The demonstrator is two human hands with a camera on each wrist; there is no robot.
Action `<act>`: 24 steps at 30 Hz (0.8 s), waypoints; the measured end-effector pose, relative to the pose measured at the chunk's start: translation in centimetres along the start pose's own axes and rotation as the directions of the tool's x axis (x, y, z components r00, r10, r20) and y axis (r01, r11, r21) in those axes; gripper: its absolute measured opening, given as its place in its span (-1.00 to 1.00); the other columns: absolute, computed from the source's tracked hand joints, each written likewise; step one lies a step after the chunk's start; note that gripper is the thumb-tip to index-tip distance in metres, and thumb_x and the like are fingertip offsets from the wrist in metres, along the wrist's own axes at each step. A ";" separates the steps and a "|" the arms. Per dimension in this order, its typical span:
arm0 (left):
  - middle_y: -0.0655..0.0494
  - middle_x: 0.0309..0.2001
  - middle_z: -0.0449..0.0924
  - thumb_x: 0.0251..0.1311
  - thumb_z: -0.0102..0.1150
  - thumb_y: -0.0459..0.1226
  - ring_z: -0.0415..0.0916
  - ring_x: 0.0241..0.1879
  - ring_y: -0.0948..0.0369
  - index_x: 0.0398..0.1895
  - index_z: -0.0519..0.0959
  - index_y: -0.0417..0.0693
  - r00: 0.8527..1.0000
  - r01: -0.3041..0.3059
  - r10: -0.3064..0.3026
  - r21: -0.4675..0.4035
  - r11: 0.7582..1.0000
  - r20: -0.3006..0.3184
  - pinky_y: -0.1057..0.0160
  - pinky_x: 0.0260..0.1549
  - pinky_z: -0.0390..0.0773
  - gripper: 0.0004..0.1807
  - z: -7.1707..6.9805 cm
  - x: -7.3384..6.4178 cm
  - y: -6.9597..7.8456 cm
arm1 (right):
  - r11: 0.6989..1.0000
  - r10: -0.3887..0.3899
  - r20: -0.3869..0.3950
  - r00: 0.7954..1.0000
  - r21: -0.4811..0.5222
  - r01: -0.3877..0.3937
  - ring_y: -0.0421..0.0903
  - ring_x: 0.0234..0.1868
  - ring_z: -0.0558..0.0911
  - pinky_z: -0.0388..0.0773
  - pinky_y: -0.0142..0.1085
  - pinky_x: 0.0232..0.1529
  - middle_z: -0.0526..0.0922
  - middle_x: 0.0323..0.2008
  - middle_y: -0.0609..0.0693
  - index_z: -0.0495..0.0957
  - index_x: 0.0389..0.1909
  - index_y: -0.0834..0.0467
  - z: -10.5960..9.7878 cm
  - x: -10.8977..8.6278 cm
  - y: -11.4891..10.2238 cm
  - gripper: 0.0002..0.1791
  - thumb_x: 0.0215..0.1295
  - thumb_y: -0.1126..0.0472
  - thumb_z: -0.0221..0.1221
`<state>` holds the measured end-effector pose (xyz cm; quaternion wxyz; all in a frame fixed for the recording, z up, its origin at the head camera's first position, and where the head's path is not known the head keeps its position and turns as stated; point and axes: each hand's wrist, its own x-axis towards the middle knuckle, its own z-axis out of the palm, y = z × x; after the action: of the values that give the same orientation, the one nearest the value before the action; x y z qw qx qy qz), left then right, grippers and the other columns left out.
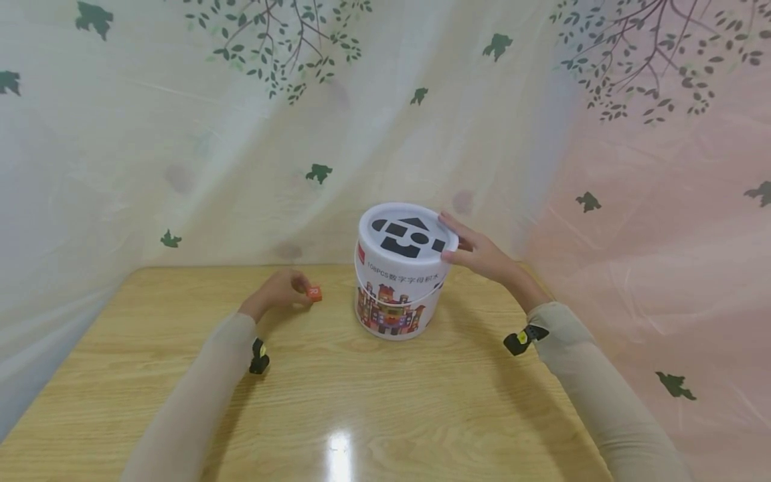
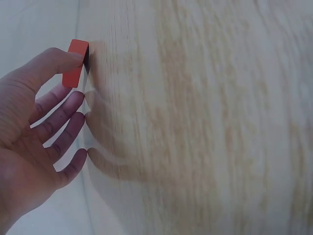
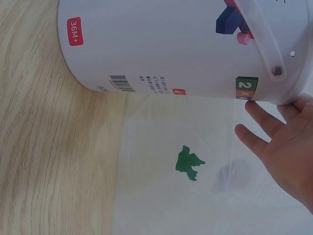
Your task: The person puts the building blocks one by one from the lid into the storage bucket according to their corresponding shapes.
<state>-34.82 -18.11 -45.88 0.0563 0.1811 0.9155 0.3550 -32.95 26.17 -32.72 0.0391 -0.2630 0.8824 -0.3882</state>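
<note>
On the wooden table, left of the bucket, my left hand (image 1: 283, 289) pinches a small orange-red block (image 1: 314, 293) marked with a white R. The left wrist view shows the thumb on the block (image 2: 72, 73), and the other fingertips right at the tabletop. A white toy-block bucket (image 1: 394, 294) stands upright, its lid (image 1: 391, 215) on, with black shapes on top. My right hand (image 1: 478, 251) rests on the right side of the lid's rim, thumb and fingers spread. In the right wrist view, its fairly straight fingers (image 3: 266, 120) lie by the bucket's upper side, near the handle rivet.
The bucket's white handle (image 1: 391, 303) hangs down across its printed front. Behind the wooden table (image 1: 337, 388) hangs a pale curtain (image 1: 259, 181) with green leaf prints. A pink curtain (image 1: 674, 268) runs along the right side. Each wrist wears a black camera strap.
</note>
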 end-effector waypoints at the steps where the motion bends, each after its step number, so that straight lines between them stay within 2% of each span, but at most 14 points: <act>1: -0.19 -0.15 0.70 0.05 0.48 -0.28 0.62 -0.09 -0.04 -0.17 0.62 -0.29 1.000 0.006 -0.006 -0.006 1.000 -0.001 -0.05 0.04 0.59 -0.66 0.0 0.0 0.0 | 1.000 0.002 -0.002 1.000 0.001 -0.002 0.26 0.52 0.29 0.33 0.23 0.40 -0.17 0.67 -0.14 -0.05 0.64 -0.21 0.0 0.0 0.0 -0.09 0.40 -0.06 0.23; 7: -0.21 -0.11 0.72 0.10 0.47 -0.26 0.65 -0.05 -0.06 -0.08 0.61 -0.32 1.000 0.016 -0.016 -0.037 0.999 -0.011 -0.08 0.08 0.60 -0.61 0.0 -0.2 -0.1 | 1.000 0.000 -0.001 1.000 0.009 0.000 0.26 0.53 0.26 0.30 0.24 0.41 -0.18 0.67 -0.14 -0.05 0.64 -0.22 0.1 0.0 0.0 -0.09 0.39 -0.05 0.23; 15: -0.19 -0.07 0.71 0.13 0.47 -0.22 0.64 0.00 -0.06 -0.09 0.62 -0.26 0.999 0.021 -0.024 -0.069 0.997 -0.041 -0.08 0.13 0.56 -0.62 -0.1 -0.6 -0.1 | 1.000 -0.004 -0.004 1.000 0.023 0.004 0.25 0.54 0.24 0.28 0.24 0.43 -0.18 0.67 -0.16 -0.05 0.64 -0.21 0.1 0.1 0.1 -0.09 0.40 -0.03 0.23; 24: -0.13 -0.11 0.70 0.14 0.47 -0.19 0.62 -0.07 0.02 -0.07 0.64 -0.23 0.998 0.009 -0.014 -0.087 0.996 -0.066 0.12 0.00 0.57 -0.62 -0.5 -0.7 0.0 | 1.000 -0.017 -0.007 1.000 0.023 0.017 0.23 0.55 0.24 0.29 0.23 0.43 -0.18 0.66 -0.19 -0.04 0.63 -0.25 0.2 0.1 0.4 -0.11 0.41 -0.02 0.22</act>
<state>-34.27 -18.65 -45.50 0.0356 0.1613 0.9016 0.3997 -33.19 26.20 -33.10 0.0360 -0.2689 0.8756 -0.3996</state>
